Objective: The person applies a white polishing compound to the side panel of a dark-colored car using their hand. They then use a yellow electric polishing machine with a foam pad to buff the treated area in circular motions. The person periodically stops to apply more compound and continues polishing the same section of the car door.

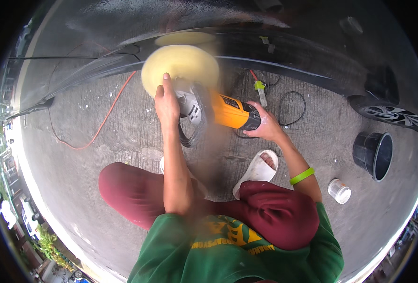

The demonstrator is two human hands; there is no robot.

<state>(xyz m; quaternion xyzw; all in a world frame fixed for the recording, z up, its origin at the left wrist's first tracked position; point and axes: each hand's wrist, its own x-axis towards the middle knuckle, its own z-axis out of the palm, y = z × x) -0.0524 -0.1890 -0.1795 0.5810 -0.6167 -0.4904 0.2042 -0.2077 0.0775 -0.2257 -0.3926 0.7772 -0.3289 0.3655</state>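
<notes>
A yellow-orange electric polisher point(232, 111) with a grey head is held up before the dark car's lower side panel point(286, 49). Its round yellow foam pad point(187, 62) is close to the panel, which reflects it; whether they touch, I cannot tell. My left hand point(167, 108) holds the polisher's head end, with one finger raised over the pad. At the other end, my right hand point(267, 123) grips the black rear of the tool's body. A blurred smudge hides part of the polisher's middle.
An orange cord point(99, 132) curves over the concrete at left. Near the car's sill lie a cord joint with green tape point(260, 86) and a black cable loop point(304, 106). A black bucket point(364, 152) and a white lidded jar point(338, 191) are at right, below the car wheel point(394, 115).
</notes>
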